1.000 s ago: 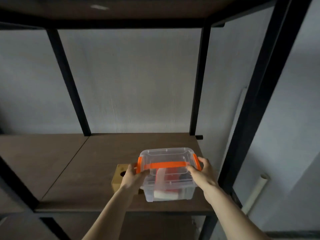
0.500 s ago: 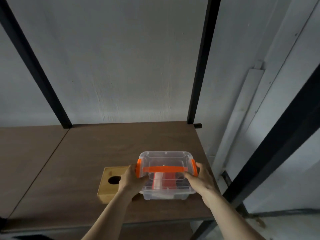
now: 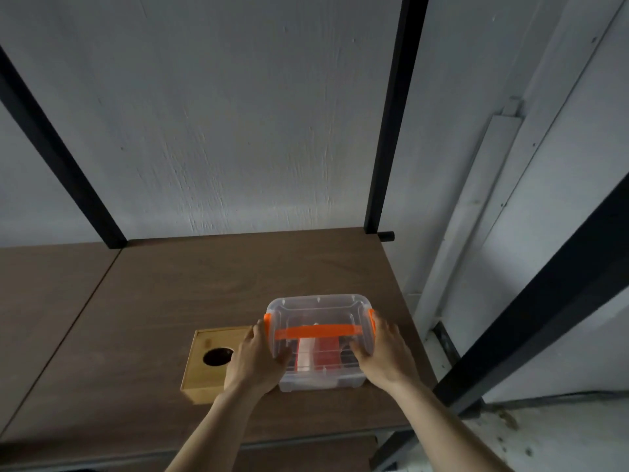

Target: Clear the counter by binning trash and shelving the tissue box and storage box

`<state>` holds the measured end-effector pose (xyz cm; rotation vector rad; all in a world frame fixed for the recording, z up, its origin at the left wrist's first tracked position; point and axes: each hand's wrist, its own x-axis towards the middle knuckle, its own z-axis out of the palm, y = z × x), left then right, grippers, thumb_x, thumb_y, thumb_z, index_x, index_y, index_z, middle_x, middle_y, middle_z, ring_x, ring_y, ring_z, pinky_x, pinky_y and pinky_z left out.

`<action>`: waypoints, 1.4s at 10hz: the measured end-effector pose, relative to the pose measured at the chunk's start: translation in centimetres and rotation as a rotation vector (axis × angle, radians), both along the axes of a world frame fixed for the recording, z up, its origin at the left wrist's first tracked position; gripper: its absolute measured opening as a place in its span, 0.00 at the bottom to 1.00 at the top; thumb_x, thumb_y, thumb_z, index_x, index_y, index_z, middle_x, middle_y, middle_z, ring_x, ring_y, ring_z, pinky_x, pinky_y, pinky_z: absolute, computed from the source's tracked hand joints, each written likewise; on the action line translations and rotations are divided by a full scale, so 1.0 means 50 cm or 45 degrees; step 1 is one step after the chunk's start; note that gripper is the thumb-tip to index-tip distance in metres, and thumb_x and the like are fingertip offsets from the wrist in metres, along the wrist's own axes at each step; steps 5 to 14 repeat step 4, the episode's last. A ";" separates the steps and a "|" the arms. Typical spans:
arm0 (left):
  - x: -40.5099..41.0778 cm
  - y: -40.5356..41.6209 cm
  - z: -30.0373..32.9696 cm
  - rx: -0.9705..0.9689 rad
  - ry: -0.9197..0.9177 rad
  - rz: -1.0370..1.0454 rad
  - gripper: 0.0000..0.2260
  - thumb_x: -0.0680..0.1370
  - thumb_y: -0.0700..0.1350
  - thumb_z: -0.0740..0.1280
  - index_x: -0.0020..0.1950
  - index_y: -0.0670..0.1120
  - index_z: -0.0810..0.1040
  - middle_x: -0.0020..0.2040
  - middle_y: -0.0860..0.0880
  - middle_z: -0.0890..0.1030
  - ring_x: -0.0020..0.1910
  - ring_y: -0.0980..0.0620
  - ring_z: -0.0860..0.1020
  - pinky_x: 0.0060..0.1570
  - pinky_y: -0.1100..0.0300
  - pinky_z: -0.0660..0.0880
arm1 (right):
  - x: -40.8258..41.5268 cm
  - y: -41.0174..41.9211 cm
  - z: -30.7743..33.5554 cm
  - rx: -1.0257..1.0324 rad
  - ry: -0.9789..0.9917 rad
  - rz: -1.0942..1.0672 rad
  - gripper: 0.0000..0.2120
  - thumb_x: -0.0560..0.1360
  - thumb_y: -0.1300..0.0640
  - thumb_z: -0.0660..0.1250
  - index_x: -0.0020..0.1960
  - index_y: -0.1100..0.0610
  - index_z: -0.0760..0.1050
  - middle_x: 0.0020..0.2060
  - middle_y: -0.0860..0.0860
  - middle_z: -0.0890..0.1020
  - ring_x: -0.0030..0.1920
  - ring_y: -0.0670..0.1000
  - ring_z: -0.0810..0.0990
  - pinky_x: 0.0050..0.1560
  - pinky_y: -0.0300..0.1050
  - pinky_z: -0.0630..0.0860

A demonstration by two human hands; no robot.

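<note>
The box point(image 3: 320, 338) sits on the shelf point(image 3: 190, 291), near its right front corner, clear plastic with an orange handle laid flat across the lid and orange latches at each end; red and white contents show through the wall. The left hand point(image 3: 255, 362) and right hand point(image 3: 384, 356) clasp it from opposite ends, each grip closed on the box, thumbs over the near lid edge and fingers along the sides; held so, it can be set down level without tipping what is inside. Whether its base fully bears on the shelf I cannot tell, though it looks set down. The tissue box point(image 3: 212, 359), wooden with a round hole on top, stands just beside it on the left, partly behind the left hand; placing the two side by side keeps them together, and the shelving looks nearly done.
</note>
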<state>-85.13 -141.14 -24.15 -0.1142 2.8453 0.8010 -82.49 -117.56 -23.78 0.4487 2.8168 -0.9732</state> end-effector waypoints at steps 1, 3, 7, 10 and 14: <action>0.014 0.002 0.011 -0.104 0.073 -0.098 0.34 0.77 0.65 0.62 0.78 0.53 0.57 0.67 0.49 0.77 0.59 0.47 0.79 0.46 0.53 0.78 | 0.012 0.004 0.006 0.151 0.074 0.109 0.38 0.79 0.36 0.62 0.83 0.48 0.51 0.75 0.52 0.68 0.73 0.55 0.73 0.64 0.53 0.77; 0.050 0.004 0.055 -0.244 0.202 -0.247 0.38 0.77 0.65 0.63 0.81 0.52 0.53 0.79 0.52 0.65 0.76 0.49 0.66 0.69 0.49 0.71 | 0.045 0.006 0.035 0.368 0.167 0.320 0.38 0.81 0.35 0.55 0.84 0.50 0.48 0.83 0.53 0.57 0.81 0.55 0.61 0.74 0.52 0.70; 0.084 -0.003 0.076 -0.300 0.247 -0.316 0.39 0.77 0.67 0.61 0.82 0.53 0.52 0.82 0.52 0.59 0.80 0.49 0.60 0.74 0.50 0.65 | 0.075 0.006 0.058 0.462 0.208 0.399 0.37 0.81 0.36 0.56 0.84 0.50 0.49 0.84 0.53 0.55 0.81 0.55 0.59 0.75 0.52 0.69; 0.084 -0.003 0.076 -0.300 0.247 -0.316 0.39 0.77 0.67 0.61 0.82 0.53 0.52 0.82 0.52 0.59 0.80 0.49 0.60 0.74 0.50 0.65 | 0.075 0.006 0.058 0.462 0.208 0.399 0.37 0.81 0.36 0.56 0.84 0.50 0.49 0.84 0.53 0.55 0.81 0.55 0.59 0.75 0.52 0.69; 0.084 -0.003 0.076 -0.300 0.247 -0.316 0.39 0.77 0.67 0.61 0.82 0.53 0.52 0.82 0.52 0.59 0.80 0.49 0.60 0.74 0.50 0.65 | 0.075 0.006 0.058 0.462 0.208 0.399 0.37 0.81 0.36 0.56 0.84 0.50 0.49 0.84 0.53 0.55 0.81 0.55 0.59 0.75 0.52 0.69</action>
